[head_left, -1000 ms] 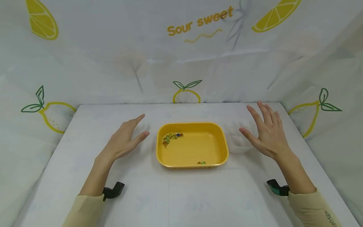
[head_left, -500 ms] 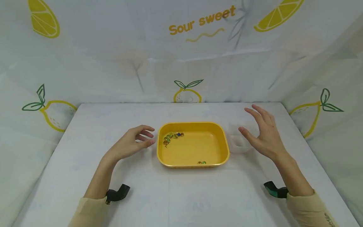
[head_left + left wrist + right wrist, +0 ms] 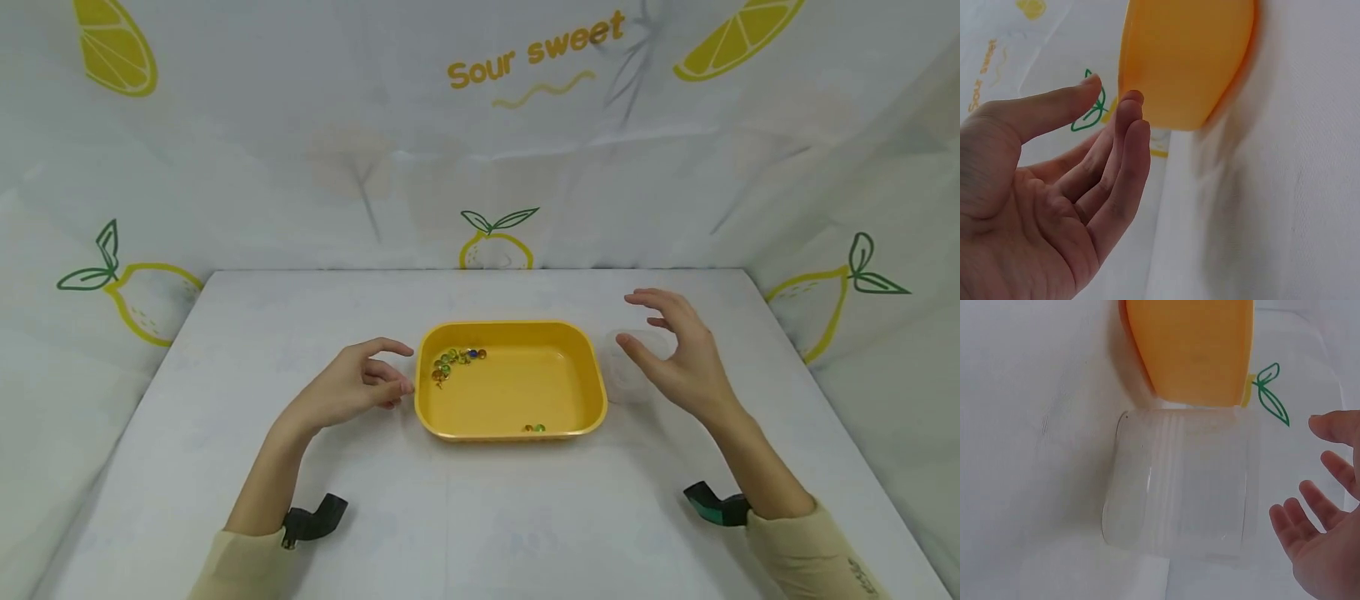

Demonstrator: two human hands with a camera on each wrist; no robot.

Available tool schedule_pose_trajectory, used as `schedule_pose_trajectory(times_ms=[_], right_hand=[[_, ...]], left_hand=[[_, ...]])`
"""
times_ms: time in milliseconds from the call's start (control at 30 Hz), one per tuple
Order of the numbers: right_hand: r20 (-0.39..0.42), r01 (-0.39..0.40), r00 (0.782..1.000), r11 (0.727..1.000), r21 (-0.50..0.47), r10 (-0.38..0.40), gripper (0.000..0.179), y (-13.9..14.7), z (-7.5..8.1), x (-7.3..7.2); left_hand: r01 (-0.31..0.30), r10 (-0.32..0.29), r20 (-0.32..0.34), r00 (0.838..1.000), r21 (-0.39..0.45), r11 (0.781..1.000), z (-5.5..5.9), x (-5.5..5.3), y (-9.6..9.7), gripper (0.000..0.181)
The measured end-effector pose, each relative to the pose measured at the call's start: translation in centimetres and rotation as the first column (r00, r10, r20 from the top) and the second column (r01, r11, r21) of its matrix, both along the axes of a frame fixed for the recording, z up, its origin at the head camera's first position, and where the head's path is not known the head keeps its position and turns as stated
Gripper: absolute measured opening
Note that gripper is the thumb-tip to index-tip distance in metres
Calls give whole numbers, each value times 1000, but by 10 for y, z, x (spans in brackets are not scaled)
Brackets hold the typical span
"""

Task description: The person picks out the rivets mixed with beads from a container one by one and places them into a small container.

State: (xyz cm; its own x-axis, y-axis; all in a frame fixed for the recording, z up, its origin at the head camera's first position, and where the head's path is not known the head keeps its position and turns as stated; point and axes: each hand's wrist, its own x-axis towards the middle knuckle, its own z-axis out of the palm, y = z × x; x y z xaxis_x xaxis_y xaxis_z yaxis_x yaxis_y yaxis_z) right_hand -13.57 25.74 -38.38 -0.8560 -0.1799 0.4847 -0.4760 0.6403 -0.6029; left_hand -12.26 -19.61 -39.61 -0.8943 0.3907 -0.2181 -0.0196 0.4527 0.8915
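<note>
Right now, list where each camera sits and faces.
Head: on the head, facing forward and down at the tray and marbles; left hand, right hand and forearms show.
Left wrist: on that wrist, facing the tray's side; left hand shows.
Right wrist: on that wrist, facing the clear tub and tray; right hand partly shows.
Both wrist views share the tray.

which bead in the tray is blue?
The blue bead lies just left of a brown bead at the far side of the tray; other beads look green, yellow or amber.

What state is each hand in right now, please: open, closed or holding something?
Left hand: open, holding nothing, beside the yellow tray.
Right hand: open, holding nothing, near the clear container.
</note>
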Motion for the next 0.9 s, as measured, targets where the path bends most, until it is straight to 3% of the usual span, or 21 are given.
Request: schedule_pose_trajectory(times_ms=[467, 700, 900], right_hand=[[142, -127, 979, 981, -145, 148, 46, -31, 2, 5], [197, -188, 954, 964, -188, 225, 38, -45, -1, 6], [269, -194, 927, 948, -252, 261, 34, -57, 1, 4]], left_hand=[[-10, 10, -7, 1000, 11, 1000, -2, 2, 7, 50], [-13, 13, 0, 1000, 19, 1000, -5, 3, 9, 52], [-12, 12, 4, 1000, 19, 1000, -7, 2, 10, 53]])
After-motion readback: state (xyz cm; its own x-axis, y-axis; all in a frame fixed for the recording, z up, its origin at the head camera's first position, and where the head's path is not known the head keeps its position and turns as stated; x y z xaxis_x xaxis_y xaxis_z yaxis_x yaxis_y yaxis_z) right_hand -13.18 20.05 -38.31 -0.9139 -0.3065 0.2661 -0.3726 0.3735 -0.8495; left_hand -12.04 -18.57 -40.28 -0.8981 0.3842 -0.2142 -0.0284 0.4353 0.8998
